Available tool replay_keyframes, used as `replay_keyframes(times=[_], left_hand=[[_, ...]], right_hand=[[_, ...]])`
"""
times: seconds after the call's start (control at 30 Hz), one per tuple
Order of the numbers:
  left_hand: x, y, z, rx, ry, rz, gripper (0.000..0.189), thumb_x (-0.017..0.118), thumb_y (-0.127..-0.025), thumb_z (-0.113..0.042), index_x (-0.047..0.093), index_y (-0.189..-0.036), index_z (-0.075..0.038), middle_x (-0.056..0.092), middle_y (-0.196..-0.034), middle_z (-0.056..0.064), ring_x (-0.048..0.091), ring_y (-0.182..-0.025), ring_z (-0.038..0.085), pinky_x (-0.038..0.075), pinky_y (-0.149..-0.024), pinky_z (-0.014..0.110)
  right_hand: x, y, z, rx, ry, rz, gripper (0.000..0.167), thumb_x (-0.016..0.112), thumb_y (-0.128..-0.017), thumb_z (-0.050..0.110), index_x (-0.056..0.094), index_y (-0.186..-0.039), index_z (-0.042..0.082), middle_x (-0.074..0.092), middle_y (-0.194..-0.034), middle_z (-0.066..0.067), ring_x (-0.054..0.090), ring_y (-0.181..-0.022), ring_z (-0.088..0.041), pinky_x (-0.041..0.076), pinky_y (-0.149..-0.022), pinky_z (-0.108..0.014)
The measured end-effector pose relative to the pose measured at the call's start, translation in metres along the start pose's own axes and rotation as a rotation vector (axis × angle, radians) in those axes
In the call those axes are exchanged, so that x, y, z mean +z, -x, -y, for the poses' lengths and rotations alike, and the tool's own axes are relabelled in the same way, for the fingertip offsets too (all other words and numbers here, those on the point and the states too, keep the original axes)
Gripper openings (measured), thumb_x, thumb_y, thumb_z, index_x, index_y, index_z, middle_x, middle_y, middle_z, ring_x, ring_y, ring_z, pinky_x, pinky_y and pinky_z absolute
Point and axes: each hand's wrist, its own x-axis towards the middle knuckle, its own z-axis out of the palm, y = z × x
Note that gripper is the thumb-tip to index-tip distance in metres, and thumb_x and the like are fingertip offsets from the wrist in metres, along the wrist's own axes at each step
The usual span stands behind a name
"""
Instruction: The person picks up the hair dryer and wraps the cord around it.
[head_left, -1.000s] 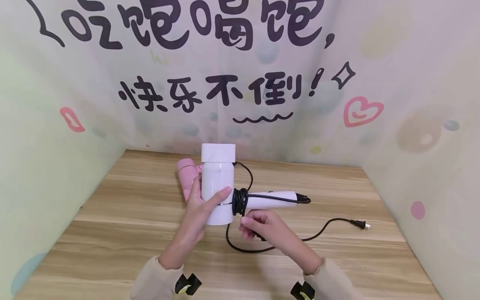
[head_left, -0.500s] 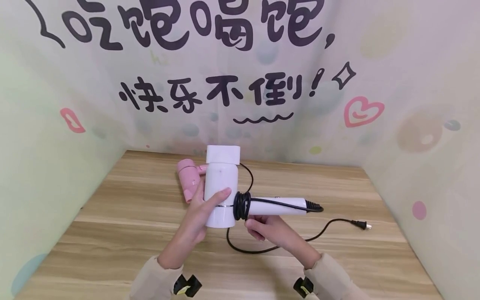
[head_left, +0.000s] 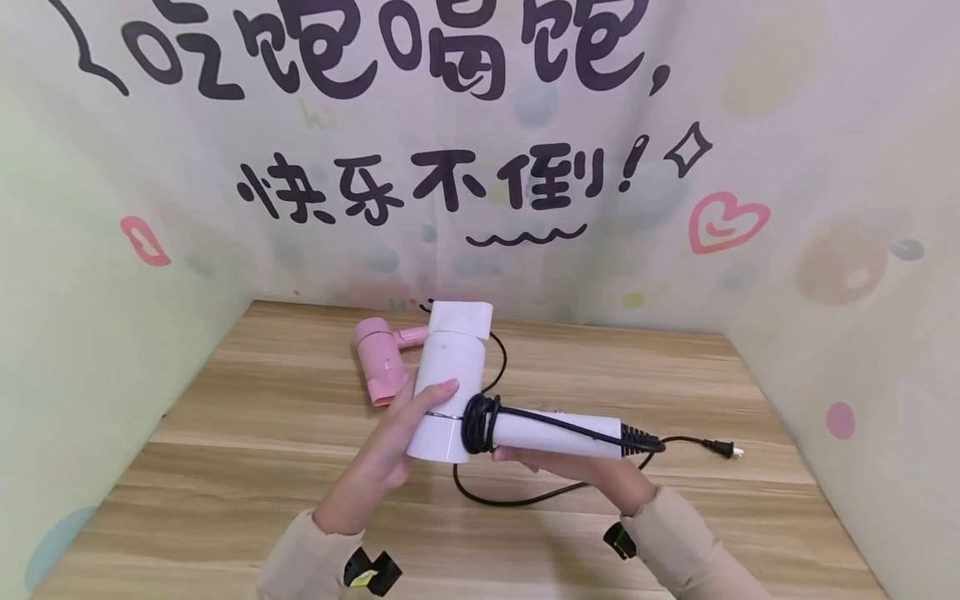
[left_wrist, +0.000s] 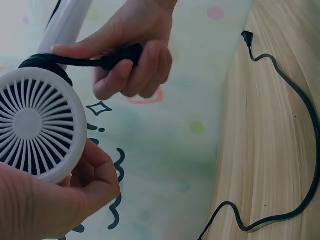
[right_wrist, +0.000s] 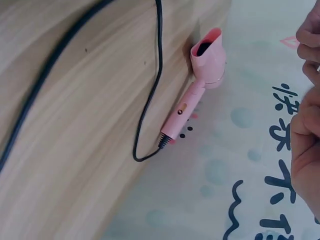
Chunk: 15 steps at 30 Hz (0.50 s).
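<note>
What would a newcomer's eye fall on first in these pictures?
Likely the big black lettering across the back wall. Next, at the centre, the white hair dryer gripped by the left hand, with black cord coiled round its handle. A pink hair dryer lies behind, to the left.

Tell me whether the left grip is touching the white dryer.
Touching. The head view shows it: the left grip holds the white dryer, its thumb lying across the barrel.
</note>
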Motion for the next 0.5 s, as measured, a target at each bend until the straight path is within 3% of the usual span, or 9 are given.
replay_keyframes(times=[0.1,0.2,0.33,0.5], left_hand=[[-0.003,-0.001,0.003,-0.025,-0.009,0.077,0.057,0.050,-0.088,-0.030,0.028,-0.135,-0.007,0.060,-0.094,0.001,0.060,-0.083,0.014,0.051,-0.072,0.031],[-0.006,-0.002,0.005,-0.038,-0.024,0.152,0.058,0.050,-0.088,-0.029,0.025,-0.135,-0.006,0.059,-0.095,0.000,0.061,-0.083,0.013,0.052,-0.071,0.031],[-0.008,-0.003,0.005,-0.038,-0.055,0.207,0.059,0.051,-0.087,-0.030,0.026,-0.135,-0.006,0.059,-0.097,0.001,0.062,-0.084,0.013,0.053,-0.072,0.032],[-0.008,-0.004,0.005,-0.018,-0.121,0.210,0.062,0.054,-0.087,-0.028,0.025,-0.138,-0.005,0.058,-0.099,0.006,0.061,-0.085,0.014,0.054,-0.071,0.034]], right_hand=[[-0.002,-0.006,-0.010,-0.115,0.034,-0.017,0.014,0.070,-0.081,0.015,0.062,-0.085,0.004,0.065,-0.074,-0.003,0.053,-0.066,0.002,0.049,-0.059,-0.019],[-0.009,-0.010,-0.023,-0.204,0.186,0.008,0.011,0.068,-0.080,0.009,0.059,-0.085,0.008,0.064,-0.079,-0.001,0.052,-0.073,0.001,0.048,-0.064,-0.019],[-0.017,-0.009,-0.020,-0.205,0.287,-0.006,0.015,0.065,-0.077,0.000,0.057,-0.088,0.006,0.061,-0.082,-0.002,0.050,-0.075,-0.004,0.045,-0.066,-0.020],[-0.021,-0.003,-0.009,-0.103,0.233,-0.039,0.023,0.064,-0.077,-0.003,0.055,-0.093,0.011,0.059,-0.089,0.000,0.052,-0.080,-0.012,0.047,-0.069,-0.022]])
